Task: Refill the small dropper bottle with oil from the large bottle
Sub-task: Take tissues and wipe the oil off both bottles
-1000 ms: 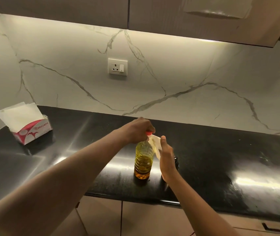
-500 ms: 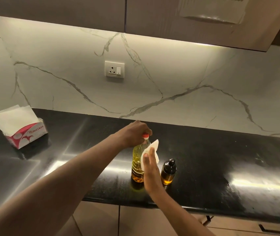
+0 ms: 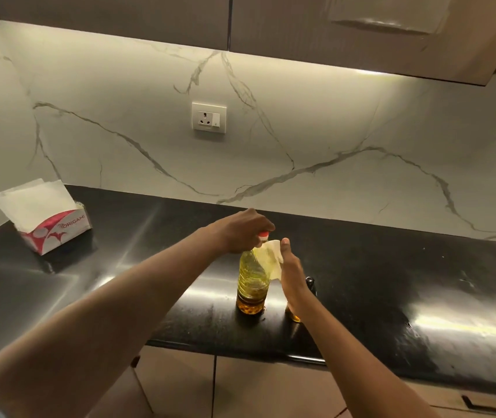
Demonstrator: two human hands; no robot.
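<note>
- The left hand (image 3: 242,230) reaches in from the lower left and comes down on top of the large bottle (image 3: 252,282). Its fingers are curled round the red cap (image 3: 263,235) and grip it, so only a sliver of red shows under the knuckles.
- Well off to the left of that hand, near the back corner of the black desk (image 3: 391,282), a red and white tissue box (image 3: 56,230) stands with white sheets sticking up out of it.
- On the marble wall above and beyond the left hand sits a white wall socket (image 3: 209,117).
- Directly under the left hand the large bottle stands upright on the desk. It is clear plastic with yellow oil inside, and darker amber shows at the base.
- Between the two hands a white tissue (image 3: 273,257) lies against the shoulder of the large bottle, just below the cap.
- The right hand (image 3: 293,273) is held flat and edge-on, thumb pointing up, and presses the tissue to the right side of the bottle. Its far fingers are hidden.
- The small dropper bottle (image 3: 310,281) stands on the desk behind the right hand and is mostly covered by it. A bit of its black top shows just right of the wrist and a bit of its amber base below the heel of the hand.
- Far to the lower right of the right hand, a dark drawer handle (image 3: 488,407) shows under the desk edge.
</note>
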